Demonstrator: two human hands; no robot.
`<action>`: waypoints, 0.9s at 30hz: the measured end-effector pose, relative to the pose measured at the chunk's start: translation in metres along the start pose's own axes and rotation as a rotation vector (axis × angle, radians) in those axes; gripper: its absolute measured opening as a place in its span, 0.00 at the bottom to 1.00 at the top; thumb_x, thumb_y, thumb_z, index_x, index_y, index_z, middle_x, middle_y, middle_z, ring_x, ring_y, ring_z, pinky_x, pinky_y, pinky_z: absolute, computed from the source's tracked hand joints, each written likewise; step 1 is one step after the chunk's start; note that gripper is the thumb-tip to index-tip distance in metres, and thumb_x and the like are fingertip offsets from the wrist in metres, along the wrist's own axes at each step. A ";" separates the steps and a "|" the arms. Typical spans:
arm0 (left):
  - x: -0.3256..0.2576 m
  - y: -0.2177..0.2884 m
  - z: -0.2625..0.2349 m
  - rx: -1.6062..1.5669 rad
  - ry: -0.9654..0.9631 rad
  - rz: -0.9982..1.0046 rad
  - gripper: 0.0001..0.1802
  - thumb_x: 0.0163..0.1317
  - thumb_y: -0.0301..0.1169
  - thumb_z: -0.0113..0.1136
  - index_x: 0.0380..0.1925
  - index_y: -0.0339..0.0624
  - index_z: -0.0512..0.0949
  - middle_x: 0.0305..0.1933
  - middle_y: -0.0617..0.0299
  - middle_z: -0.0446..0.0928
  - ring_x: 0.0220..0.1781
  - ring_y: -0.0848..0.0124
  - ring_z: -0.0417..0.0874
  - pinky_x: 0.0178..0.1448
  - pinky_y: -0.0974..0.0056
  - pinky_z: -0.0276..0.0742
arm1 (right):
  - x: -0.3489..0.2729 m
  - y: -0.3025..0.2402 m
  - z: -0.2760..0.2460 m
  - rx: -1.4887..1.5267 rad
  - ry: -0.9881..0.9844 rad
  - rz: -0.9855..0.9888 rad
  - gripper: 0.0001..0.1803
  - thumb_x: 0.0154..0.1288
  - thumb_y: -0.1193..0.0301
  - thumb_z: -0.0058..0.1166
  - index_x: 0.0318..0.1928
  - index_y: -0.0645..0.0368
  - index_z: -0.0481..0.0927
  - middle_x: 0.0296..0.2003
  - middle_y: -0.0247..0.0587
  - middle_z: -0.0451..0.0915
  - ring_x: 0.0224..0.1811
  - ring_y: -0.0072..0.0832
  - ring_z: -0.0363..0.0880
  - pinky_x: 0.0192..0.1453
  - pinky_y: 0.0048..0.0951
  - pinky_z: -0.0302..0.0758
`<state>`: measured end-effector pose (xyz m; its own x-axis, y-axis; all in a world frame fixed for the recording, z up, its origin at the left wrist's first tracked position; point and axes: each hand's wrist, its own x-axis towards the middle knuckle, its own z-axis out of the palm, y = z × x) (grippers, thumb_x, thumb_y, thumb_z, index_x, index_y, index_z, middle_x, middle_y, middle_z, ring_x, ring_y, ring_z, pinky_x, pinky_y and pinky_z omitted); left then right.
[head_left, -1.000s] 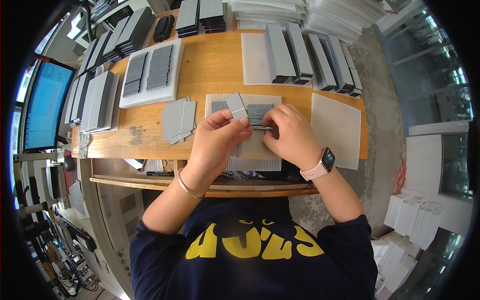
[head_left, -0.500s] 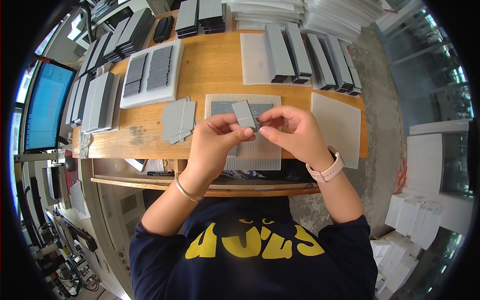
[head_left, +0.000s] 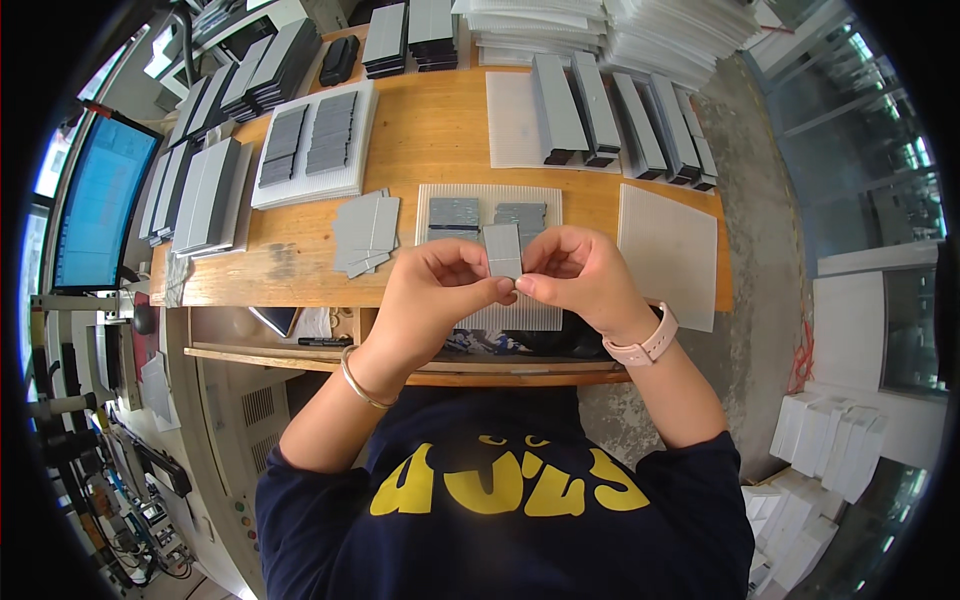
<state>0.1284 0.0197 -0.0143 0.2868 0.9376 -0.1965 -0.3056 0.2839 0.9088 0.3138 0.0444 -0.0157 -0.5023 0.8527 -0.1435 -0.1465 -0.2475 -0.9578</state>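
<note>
A thin grey rectangular piece (head_left: 503,248) with a pale line across it stands nearly upright between my hands. My left hand (head_left: 430,300) pinches its lower left edge with thumb and fingers. At the lower right corner, my right hand (head_left: 585,285) has thumb and fingertips closed on the same piece. Behind and below them lies a white corrugated sheet (head_left: 550,222), partly hidden by my hands. Two groups of stacked grey pieces, left (head_left: 453,211) and right (head_left: 520,213), rest on that sheet. Several loose grey pieces (head_left: 366,232) lie fanned out to the left.
On the wooden table (head_left: 430,125), a white sheet stack (head_left: 365,135) bears rows of grey pieces. Long grey stacks stand at left (head_left: 205,195) and right (head_left: 560,110). A bare white sheet (head_left: 665,260) overhangs the right edge. An open drawer (head_left: 270,360) sits below the front edge.
The grey piece has turned from tilted to nearly upright and come slightly lower. My right fingers have closed in on its lower corner. More of the stacks behind shows.
</note>
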 end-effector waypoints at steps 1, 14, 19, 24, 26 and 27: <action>-0.001 0.000 0.000 0.017 -0.001 0.001 0.05 0.49 0.18 0.59 0.28 0.32 0.74 0.28 0.60 0.77 0.33 0.73 0.80 0.41 0.72 0.76 | -0.001 0.000 0.001 0.012 -0.007 0.000 0.09 0.48 0.77 0.60 0.32 0.63 0.75 0.28 0.33 0.77 0.29 0.15 0.73 0.36 0.15 0.72; -0.004 0.000 0.003 -0.065 0.025 0.037 0.05 0.48 0.18 0.60 0.27 0.31 0.75 0.27 0.58 0.77 0.29 0.72 0.80 0.38 0.72 0.76 | -0.007 0.003 0.001 0.271 0.018 0.050 0.08 0.49 0.79 0.58 0.32 0.64 0.75 0.27 0.34 0.77 0.28 0.16 0.74 0.35 0.16 0.73; -0.005 -0.001 0.004 0.190 0.139 0.092 0.04 0.48 0.19 0.62 0.25 0.32 0.76 0.25 0.61 0.77 0.28 0.77 0.78 0.34 0.75 0.74 | -0.007 -0.006 0.005 -0.180 0.087 -0.054 0.07 0.48 0.81 0.59 0.31 0.65 0.76 0.27 0.35 0.77 0.29 0.16 0.75 0.32 0.15 0.73; -0.006 0.000 0.009 0.448 0.209 0.162 0.04 0.47 0.21 0.63 0.24 0.33 0.78 0.23 0.64 0.78 0.27 0.81 0.76 0.31 0.77 0.72 | -0.005 -0.003 0.003 -0.253 0.088 -0.093 0.07 0.49 0.81 0.59 0.31 0.65 0.76 0.27 0.35 0.78 0.29 0.16 0.75 0.33 0.16 0.73; -0.006 -0.001 0.009 0.445 0.222 0.160 0.05 0.46 0.21 0.64 0.25 0.33 0.78 0.24 0.64 0.78 0.26 0.82 0.76 0.31 0.77 0.72 | -0.004 -0.002 0.002 -0.252 0.093 -0.084 0.07 0.50 0.81 0.59 0.31 0.65 0.76 0.28 0.35 0.78 0.29 0.16 0.75 0.33 0.16 0.74; -0.006 0.000 0.010 0.445 0.221 0.160 0.05 0.46 0.21 0.64 0.25 0.33 0.78 0.24 0.64 0.78 0.26 0.82 0.76 0.31 0.77 0.72 | -0.004 -0.001 0.002 -0.264 0.102 -0.083 0.07 0.50 0.81 0.59 0.31 0.65 0.76 0.28 0.35 0.78 0.29 0.16 0.75 0.33 0.16 0.74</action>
<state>0.1357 0.0123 -0.0097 0.0546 0.9959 -0.0721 0.0990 0.0665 0.9929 0.3145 0.0401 -0.0141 -0.4081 0.9100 -0.0739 0.0504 -0.0584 -0.9970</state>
